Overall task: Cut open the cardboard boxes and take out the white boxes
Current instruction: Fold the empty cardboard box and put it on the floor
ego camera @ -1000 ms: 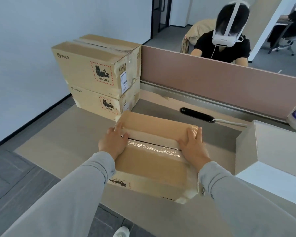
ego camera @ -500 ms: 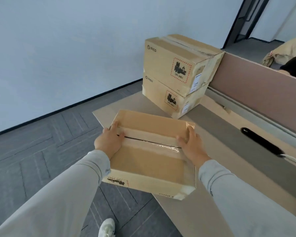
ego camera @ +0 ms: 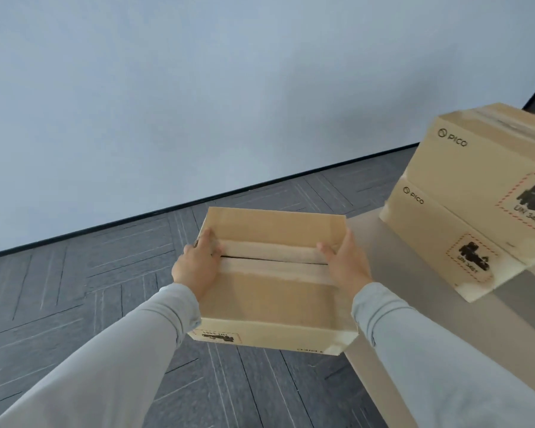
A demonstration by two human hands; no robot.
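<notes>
Whereas it overhung the table (ego camera: 393, 251) before, the cardboard box (ego camera: 272, 291) now hangs over the floor (ego camera: 74, 288), swung toward nine o'clock, left hand (ego camera: 196, 267) and right hand (ego camera: 348, 267) clasping its ends.

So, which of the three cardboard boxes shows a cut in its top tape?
The box held between the left hand and right hand: a dark slit runs along its seam. The stacked boxes show none.

stacked boxes (ego camera: 476, 168) cropped at right, held box (ego camera: 272, 298) interior hidden
</notes>
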